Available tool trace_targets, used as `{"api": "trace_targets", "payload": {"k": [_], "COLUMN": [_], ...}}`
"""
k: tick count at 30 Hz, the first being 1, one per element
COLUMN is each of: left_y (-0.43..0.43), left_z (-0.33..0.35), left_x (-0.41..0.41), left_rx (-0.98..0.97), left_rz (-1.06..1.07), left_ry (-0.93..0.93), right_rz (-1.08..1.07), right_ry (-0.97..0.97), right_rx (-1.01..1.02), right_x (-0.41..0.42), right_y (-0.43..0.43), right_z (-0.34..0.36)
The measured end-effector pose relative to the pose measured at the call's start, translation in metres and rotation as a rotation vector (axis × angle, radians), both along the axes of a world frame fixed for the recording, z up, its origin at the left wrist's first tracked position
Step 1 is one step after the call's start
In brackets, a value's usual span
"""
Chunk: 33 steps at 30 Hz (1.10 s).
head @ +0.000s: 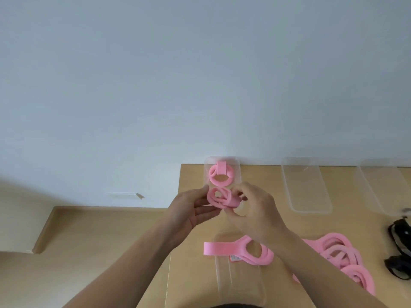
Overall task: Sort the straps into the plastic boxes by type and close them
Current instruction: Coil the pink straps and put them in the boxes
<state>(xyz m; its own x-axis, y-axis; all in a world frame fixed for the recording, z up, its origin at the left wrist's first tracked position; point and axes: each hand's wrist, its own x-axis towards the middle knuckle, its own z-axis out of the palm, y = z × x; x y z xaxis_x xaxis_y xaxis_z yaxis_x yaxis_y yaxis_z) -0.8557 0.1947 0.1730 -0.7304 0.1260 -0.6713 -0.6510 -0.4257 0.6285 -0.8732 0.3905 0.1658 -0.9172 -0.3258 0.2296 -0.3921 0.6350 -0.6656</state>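
1. head view: a light wooden table [193, 232] stands against a pale wall, and both hands meet over its far left corner.
2. the left hand [189, 210] holds a rolled strap [220, 200], pink, from the left side, with the thumb on top and the fingers nearly straight and close together underneath.
3. the right hand [255, 210] pinches the right end of the same roll with curled fingers, thumb and forefinger bent round it.
4. the roll hangs just above the near half of the left box [206, 172], a clear plastic one at the table's far left corner.
5. the far half of that box holds a coiled strap [221, 175], also pink.
6. a middle box [307, 187] and a right box [378, 185], both clear, lie along the far edge.
7. near the front edge a clear lid [240, 283] lies flat with a loose pink strap [235, 250] across it.
8. a pile of pink straps [342, 256] lies right of it, partly behind the right forearm.
9. some black straps [400, 247] lie at the right edge.
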Motion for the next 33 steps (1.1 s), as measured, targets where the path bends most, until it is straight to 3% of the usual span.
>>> {"api": "trace_targets", "payload": {"k": [4, 6, 10, 20, 28, 33], "left_y": [0.000, 0.001, 0.007, 0.006, 0.009, 0.003], "left_z": [-0.024, -0.036, -0.055, -0.068, -0.063, -0.054], "left_x": [-0.018, -0.023, -0.026, -0.022, -0.020, -0.004], "left_rx": [-0.608, -0.717, -0.701, -0.682, -0.688, -0.792], "left_rz": [-0.009, -0.001, -0.038, 0.003, -0.009, -0.085], "left_ry": [0.011, 0.008, -0.002, 0.006, 0.028, 0.095], "right_rz": [0.046, 0.096, 0.202, 0.124, 0.179, 0.140], "right_ry": [0.018, 0.022, 0.021, 0.054, -0.020, -0.051], "right_rx": [0.159, 0.270, 0.466, 0.553, 0.464, 0.392], "right_x": [-0.031, -0.045, -0.058, -0.057, -0.057, -0.058], "right_y": [-0.003, -0.008, -0.024, -0.030, -0.028, -0.009], "right_z": [-0.010, -0.019, -0.036, -0.046, -0.052, -0.037]}}
